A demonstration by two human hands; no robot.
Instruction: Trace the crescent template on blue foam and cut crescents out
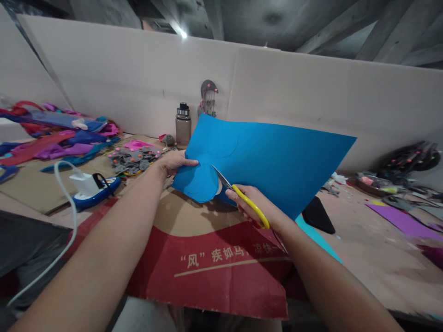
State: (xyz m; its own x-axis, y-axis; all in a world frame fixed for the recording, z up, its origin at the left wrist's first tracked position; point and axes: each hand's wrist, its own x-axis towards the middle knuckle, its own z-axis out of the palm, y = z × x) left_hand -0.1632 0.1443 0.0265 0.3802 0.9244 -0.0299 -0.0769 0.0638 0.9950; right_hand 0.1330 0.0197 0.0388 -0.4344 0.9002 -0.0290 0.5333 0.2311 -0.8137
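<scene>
A large blue sheet [277, 157], which looks like felt or craft foam, is held up over the worktable. My left hand [175, 161] grips its left edge, thumb on top and fingers underneath. Yellow-handled scissors [249, 203] are in my right hand [254, 200], their blades in a cut on the sheet's left part. Curved lines are drawn on the sheet, and a rounded lobe beside the blades hangs partly cut free. Below lies a red and tan cardboard piece [214, 267] with white Chinese lettering.
Colourful scraps [62, 138], a pile of grey cut pieces [133, 159] and a blue power strip [97, 191] with a white charger are on the left. A bottle [183, 125] stands by the back panel. To the right are a black phone [317, 215] and a purple sheet [403, 221].
</scene>
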